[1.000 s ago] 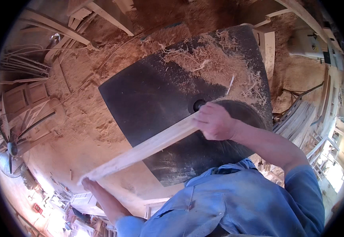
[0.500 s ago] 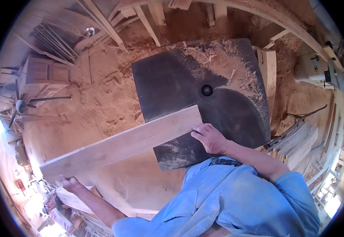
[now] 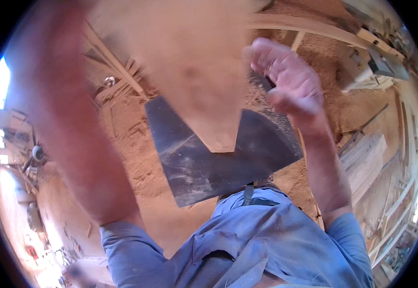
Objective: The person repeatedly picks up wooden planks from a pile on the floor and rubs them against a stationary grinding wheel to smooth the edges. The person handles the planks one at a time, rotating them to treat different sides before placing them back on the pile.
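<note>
A pale wooden board (image 3: 194, 72) stands on end in front of me, tall and blurred by its closeness. Its lower end meets or hangs just above the dark tabletop (image 3: 185, 168); which of the two is unclear. My left forearm (image 3: 84, 139) reaches up beside the board, and the hand at the top edge is too smeared to show its fingers. Close to the board's right edge is my right hand (image 3: 290, 74), its palm turned toward the board and its fingers stretched and slightly bent. The fingertips are at the edge, and any contact is hard to make out.
Sawdust covers part of the tabletop and the floor (image 3: 127, 139) around it. Long timber strips (image 3: 115, 60) lie at the far left. A pale machine with a grey box (image 3: 369, 69) stands at the far right, with stacked planks (image 3: 365, 158) nearer on the right.
The board has swung from lying slantwise across the table's near side to standing upright. Both arms have risen, and my right hand has come away from its former grip.
</note>
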`<state>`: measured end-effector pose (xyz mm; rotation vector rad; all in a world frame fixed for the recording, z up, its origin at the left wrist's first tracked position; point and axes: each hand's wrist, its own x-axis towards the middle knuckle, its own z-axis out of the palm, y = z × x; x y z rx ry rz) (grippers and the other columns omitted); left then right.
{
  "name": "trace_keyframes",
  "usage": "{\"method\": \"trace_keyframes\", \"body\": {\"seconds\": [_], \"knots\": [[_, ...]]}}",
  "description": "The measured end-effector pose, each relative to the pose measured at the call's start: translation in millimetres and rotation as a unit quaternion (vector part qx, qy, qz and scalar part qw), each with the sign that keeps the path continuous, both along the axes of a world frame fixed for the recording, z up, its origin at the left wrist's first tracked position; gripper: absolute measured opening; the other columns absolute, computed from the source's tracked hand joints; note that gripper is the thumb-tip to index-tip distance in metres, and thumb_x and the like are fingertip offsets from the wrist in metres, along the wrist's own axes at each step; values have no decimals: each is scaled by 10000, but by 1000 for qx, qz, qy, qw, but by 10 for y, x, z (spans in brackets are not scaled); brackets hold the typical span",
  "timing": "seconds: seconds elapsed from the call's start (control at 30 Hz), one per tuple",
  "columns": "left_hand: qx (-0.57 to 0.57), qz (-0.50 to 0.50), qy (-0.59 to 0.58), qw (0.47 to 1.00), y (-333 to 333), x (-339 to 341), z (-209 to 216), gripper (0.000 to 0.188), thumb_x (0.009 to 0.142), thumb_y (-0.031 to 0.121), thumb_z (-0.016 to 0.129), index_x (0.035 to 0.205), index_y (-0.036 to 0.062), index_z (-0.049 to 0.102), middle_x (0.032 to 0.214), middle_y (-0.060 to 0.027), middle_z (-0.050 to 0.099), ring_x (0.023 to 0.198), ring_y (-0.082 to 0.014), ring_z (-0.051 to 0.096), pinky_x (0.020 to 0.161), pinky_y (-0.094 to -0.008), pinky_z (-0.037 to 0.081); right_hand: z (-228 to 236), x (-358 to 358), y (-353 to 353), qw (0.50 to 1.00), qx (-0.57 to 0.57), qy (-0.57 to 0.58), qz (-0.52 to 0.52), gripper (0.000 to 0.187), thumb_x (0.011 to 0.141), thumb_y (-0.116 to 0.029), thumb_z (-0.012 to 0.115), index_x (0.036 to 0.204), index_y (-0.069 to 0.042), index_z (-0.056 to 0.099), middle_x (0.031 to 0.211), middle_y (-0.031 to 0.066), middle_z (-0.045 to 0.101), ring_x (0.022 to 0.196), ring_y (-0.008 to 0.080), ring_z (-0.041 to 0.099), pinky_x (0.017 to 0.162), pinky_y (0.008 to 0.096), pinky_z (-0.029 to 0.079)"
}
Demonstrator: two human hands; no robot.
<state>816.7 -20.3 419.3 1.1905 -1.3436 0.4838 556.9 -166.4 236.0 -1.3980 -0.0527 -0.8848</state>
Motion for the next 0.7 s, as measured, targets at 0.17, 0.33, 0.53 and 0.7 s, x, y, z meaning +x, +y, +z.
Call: {"method": "trace_keyframes", "body": {"seconds": [0.17,0.33,0.53,0.7], "knots": [[33,-139,-137,980,-1091,-1573,-1160,452,840,85,717,1274,0,625,1160,-210,675,1085,-362,641,957,-438,514,263,-1255,-652,976,161,-15,-146,523,825,-74,779,1303,22,592,1296,144,638,1209,265,601,1061,425,460],[291,-29,242,925,-162,-2222,-2978,296,879,-5,657,1173,-3,690,1173,-180,696,1096,-316,666,949,-382,516,-663,-2431,-819,863,315,-47,-393,597,854,-86,756,1385,11,501,1346,158,605,1274,323,561,1161,506,404],[282,98,545,783,956,-2663,-4327,519,935,34,626,1419,-64,464,1339,-180,579,1196,-245,585,1031,-361,467,-2368,-3053,-30,662,593,25,-457,490,948,-102,639,1405,-27,480,1396,155,563,1309,336,523,1154,549,393],[190,167,617,745,747,-2012,-4498,898,887,112,668,1554,-110,110,1627,-277,159,1527,-355,177,1242,-439,161,-2485,-2343,919,609,682,146,-379,397,956,-156,659,1321,-46,547,1321,125,610,1274,302,554,1110,495,460]]}}
